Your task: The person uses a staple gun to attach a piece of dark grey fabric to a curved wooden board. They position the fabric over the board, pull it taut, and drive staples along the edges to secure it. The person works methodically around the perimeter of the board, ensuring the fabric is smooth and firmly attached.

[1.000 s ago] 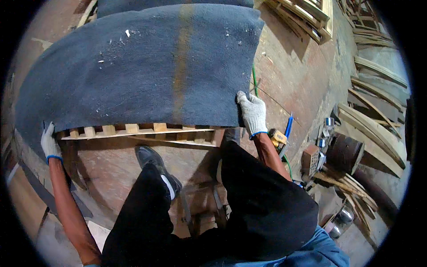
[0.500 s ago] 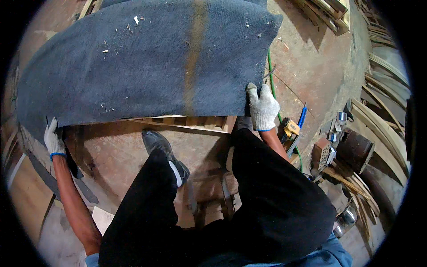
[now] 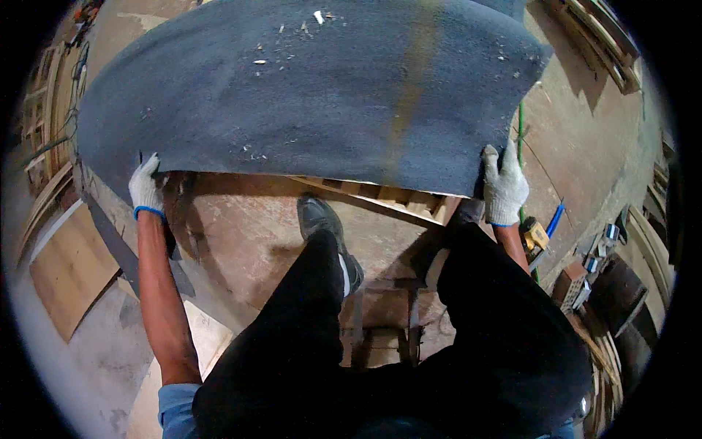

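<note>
1. Reddish, scuffed floor point(image 3: 241, 219) runs beneath us, with curved wood strips point(image 3: 651, 241) stacked along the right side.
2. Our big blue-grey sheet point(image 3: 292, 102) spreads right across in front of us, its near edge just ahead of our shoes and partly over a slatted wooden frame point(image 3: 387, 199).
3. Left hand point(image 3: 147, 184), gloved, is pinching the near left part of that edge, thumb uppermost; the fingertips beneath are hidden.
4. Right hand point(image 3: 505, 184) has the near right corner between thumb and fingers, though we can't tell how firmly.
5. Good wide spacing, this! We'd do best to match the pull on both sides, so the middle doesn't sag onto the slats.
6. Smooth and level, we'd say: white scraps point(image 3: 318, 16) lie loose on top, and a jerk could scatter them.
7. Watch the right flank: a green cord point(image 3: 521, 132) runs close by our hand, and a yellow tool point(image 3: 536, 235) sits beside the wrist.
8. Feet matter too; our left shoe point(image 3: 322, 216) stands near the frame, so small steps look wisest.
</note>
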### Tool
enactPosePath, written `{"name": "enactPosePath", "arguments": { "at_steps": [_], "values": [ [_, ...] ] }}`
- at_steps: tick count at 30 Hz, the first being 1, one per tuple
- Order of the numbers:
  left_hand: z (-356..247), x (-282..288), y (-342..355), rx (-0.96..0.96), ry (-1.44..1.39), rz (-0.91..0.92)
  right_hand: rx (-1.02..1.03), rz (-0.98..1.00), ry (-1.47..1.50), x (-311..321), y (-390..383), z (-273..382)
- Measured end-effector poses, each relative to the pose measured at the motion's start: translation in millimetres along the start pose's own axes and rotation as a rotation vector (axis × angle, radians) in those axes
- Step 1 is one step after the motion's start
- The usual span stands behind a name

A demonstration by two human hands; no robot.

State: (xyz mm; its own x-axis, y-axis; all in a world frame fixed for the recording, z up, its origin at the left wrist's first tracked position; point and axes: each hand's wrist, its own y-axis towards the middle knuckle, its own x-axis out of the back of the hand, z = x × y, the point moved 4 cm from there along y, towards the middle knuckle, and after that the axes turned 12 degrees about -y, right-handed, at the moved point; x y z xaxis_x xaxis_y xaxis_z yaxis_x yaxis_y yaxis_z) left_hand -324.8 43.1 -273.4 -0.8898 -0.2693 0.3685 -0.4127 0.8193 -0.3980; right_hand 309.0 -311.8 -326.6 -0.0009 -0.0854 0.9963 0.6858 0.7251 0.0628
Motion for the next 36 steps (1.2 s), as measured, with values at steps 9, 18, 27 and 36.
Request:
{"name": "enactPosePath", "arguments": {
  "at_steps": [9,18,27,36],
  "values": [
    [11.4,10.1,47.3,-0.021,0.109,0.132,0.029,-0.110,0.061,8.5,-5.0,13.3],
    [9.6,-0.2,45.4,0.176,0.096,0.115,0.053,-0.204,0.079,15.5,3.4,5.6],
    [-11.0,-12.9,44.5,0.080,0.599,0.133,-0.184,0.059,0.312,-8.8,1.8,-2.8],
    [-100.5,-241.8,-274.1,-0.695,1.485,1.215,-0.123,-0.004,0.357,-20.3,-0.9,-4.7]
  ]
}}
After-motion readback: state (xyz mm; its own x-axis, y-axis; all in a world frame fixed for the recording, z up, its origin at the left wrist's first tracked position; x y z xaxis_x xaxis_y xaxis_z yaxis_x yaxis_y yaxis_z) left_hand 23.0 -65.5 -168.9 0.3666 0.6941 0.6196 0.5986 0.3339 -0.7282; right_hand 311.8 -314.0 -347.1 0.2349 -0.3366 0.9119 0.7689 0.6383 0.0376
